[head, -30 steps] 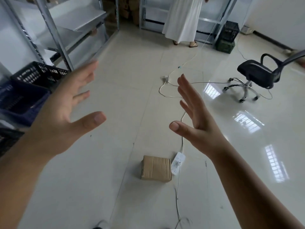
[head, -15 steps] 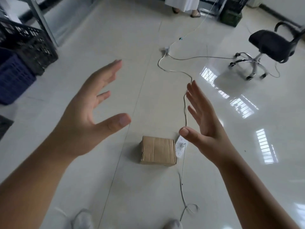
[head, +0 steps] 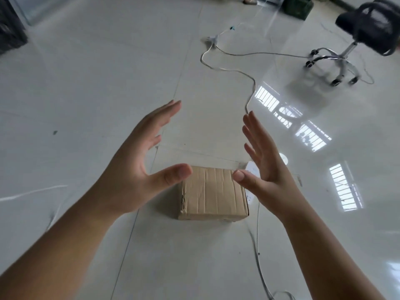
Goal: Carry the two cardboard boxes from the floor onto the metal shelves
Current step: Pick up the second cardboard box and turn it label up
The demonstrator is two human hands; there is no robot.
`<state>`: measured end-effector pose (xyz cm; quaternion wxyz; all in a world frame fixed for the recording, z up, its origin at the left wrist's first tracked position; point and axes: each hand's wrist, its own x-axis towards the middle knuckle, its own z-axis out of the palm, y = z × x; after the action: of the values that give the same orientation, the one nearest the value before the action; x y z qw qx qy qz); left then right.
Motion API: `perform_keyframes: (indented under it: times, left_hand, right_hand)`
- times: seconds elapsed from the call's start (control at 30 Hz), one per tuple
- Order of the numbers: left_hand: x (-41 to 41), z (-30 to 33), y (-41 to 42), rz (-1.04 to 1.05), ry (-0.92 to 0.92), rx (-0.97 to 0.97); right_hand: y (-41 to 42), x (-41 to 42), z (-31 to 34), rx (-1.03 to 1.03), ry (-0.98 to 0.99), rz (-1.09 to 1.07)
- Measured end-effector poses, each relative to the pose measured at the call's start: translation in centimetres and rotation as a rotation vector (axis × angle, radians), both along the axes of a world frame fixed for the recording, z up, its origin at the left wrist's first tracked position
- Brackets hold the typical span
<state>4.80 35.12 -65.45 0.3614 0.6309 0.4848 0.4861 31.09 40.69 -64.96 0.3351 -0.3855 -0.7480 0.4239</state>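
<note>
A small flat cardboard box (head: 213,192) lies on the glossy white tile floor, low in the middle of the view. My left hand (head: 138,163) hovers above its left side, palm facing inward, fingers spread, holding nothing. Over the box's right side my right hand (head: 263,161) is held the same way, empty, with its thumb above the box's top right corner. Neither hand touches the box. Only one box is in view, and the metal shelves are out of view.
A white power strip (head: 251,169) lies against the box's right side, its white cable (head: 233,71) snaking away across the floor. A black office chair (head: 365,31) on castors stands at the upper right. A dark crate (head: 10,29) is at the upper left, a green crate (head: 299,6) at the top.
The view has tilted down and closed in on the box. Both hands have dropped and drawn together until they flank it from above. The shelves and the standing person have left the frame.
</note>
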Motion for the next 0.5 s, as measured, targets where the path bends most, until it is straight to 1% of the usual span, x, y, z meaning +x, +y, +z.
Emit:
perform_keyframes:
  times: [0.17,0.3,0.5]
  left_hand:
    - [0.7,-6.5,2.2,-0.026,0.036,0.025]
    - [1.2,-10.6,3.4,-0.024,0.059,0.033]
    - [2.3,-15.9,4.1,0.012,0.006,-0.02]
  right_hand:
    - [1.5,0.3,-6.5,0.018,-0.015,-0.023]
    - [2.2,-0.1,-10.2,0.023,-0.026,-0.028]
    - [3.2,0.7,-14.5,0.018,-0.046,-0.054]
